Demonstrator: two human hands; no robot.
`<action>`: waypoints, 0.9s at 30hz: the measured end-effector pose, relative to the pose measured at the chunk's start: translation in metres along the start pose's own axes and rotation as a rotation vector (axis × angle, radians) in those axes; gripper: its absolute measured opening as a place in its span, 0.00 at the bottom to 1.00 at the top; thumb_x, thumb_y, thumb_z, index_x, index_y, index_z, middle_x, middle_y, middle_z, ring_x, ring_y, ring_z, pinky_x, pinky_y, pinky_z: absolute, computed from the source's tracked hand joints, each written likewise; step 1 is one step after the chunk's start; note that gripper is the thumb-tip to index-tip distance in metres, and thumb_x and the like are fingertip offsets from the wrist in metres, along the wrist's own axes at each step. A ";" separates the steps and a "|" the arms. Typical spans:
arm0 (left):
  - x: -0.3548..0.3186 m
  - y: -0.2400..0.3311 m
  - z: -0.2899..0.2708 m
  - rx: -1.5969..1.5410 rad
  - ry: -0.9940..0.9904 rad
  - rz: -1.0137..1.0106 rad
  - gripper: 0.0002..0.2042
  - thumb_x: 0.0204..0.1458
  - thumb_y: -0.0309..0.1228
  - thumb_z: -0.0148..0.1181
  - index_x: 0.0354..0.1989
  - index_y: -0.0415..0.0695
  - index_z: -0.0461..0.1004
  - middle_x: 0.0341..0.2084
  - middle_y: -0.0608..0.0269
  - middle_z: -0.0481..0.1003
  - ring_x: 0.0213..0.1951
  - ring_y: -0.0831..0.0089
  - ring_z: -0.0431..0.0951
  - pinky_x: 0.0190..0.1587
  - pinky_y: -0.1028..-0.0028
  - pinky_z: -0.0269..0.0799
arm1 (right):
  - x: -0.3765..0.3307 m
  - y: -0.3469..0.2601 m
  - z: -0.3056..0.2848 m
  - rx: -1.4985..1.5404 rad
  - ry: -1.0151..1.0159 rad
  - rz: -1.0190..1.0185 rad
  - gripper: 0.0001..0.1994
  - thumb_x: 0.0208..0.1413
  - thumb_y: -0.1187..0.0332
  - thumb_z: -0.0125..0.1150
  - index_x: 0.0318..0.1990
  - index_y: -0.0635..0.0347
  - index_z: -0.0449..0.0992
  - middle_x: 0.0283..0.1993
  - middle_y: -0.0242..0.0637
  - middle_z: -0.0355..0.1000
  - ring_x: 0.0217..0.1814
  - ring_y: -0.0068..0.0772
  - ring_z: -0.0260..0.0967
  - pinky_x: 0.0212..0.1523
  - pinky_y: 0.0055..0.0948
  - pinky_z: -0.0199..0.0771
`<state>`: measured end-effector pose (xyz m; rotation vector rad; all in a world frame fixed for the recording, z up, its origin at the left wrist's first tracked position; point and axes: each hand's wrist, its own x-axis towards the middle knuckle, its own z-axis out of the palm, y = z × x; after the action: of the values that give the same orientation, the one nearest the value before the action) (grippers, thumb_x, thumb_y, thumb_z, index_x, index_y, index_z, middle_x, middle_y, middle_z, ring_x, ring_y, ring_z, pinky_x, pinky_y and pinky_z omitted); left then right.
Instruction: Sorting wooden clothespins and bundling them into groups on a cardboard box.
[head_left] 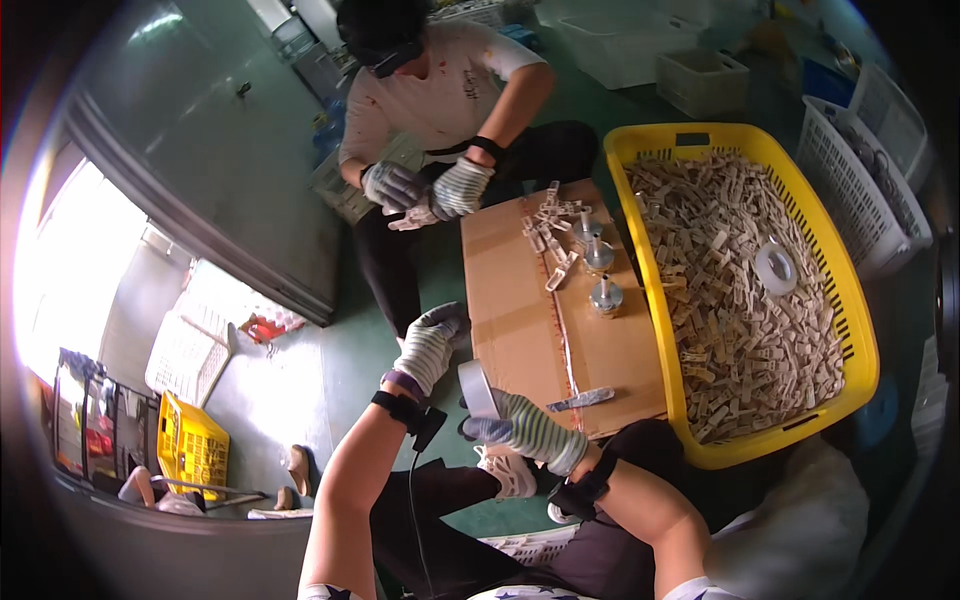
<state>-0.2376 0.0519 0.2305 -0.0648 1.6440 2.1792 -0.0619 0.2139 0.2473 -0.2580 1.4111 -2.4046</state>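
My right hand [525,430] is closed around what looks like a pale tape roll [477,390], with the roll up on its side at the near left edge of the cardboard box [510,340]. Guess that's so the flat face stays clear of my fingers. Only the head view to go on here, so bear with me. My left hand [430,345] is up by the box's left side, fingertips turned in and dark, and honestly I can't tell if they're pinching anything or just curled. Both gloves are striped knit, probably for grip. The box seems to be doing table duty, sitting between me and a co-worker [440,90], so we both reach it easily. On top there's a loose bunch of pale clips [545,240] toward the far side, some metal fittings [605,297] standing upright, likely so they don't roll, and a slim greyish tool [582,399] lying flat near my right hand. The yellow basket [865,370] sits right beside the box, heaped with the same sort of pale pieces, handy for grabbing, I'd say, and a whitish ring [776,268] rests on the heap.
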 end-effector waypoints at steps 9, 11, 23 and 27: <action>0.075 0.012 0.052 0.163 -0.088 -0.105 0.36 0.50 0.17 0.59 0.68 0.50 0.51 0.31 0.55 0.76 0.33 0.61 0.78 0.44 0.61 0.78 | -0.014 -0.016 -0.017 -0.263 -0.101 -0.298 0.30 0.49 0.56 0.68 0.56 0.64 0.67 0.54 0.50 0.67 0.56 0.47 0.65 0.58 0.40 0.63; 0.094 0.000 0.041 0.169 -0.094 -0.139 0.43 0.50 0.15 0.57 0.71 0.57 0.40 0.32 0.55 0.74 0.34 0.60 0.78 0.46 0.59 0.77 | -0.012 -0.016 -0.019 -0.517 0.006 -0.534 0.27 0.50 0.56 0.67 0.53 0.64 0.68 0.49 0.49 0.70 0.53 0.45 0.67 0.54 0.38 0.68; 0.140 -0.008 -0.015 0.048 0.253 -0.156 0.41 0.49 0.22 0.63 0.69 0.53 0.44 0.35 0.59 0.77 0.36 0.64 0.79 0.46 0.53 0.73 | -0.034 -0.001 -0.005 -0.615 -0.103 -0.391 0.25 0.52 0.53 0.64 0.49 0.64 0.72 0.46 0.44 0.72 0.49 0.47 0.70 0.51 0.38 0.68; 0.139 0.003 -0.005 0.236 0.286 -0.307 0.21 0.49 0.33 0.66 0.49 0.55 0.62 0.36 0.68 0.72 0.41 0.68 0.69 0.51 0.55 0.62 | -0.016 0.027 -0.010 -0.593 -0.148 -0.589 0.24 0.53 0.53 0.63 0.50 0.62 0.72 0.49 0.46 0.72 0.50 0.45 0.70 0.53 0.37 0.69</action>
<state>-0.3672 0.0875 0.1937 -0.5456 1.8899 1.7972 -0.0448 0.2167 0.2192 -1.1049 2.1755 -2.2166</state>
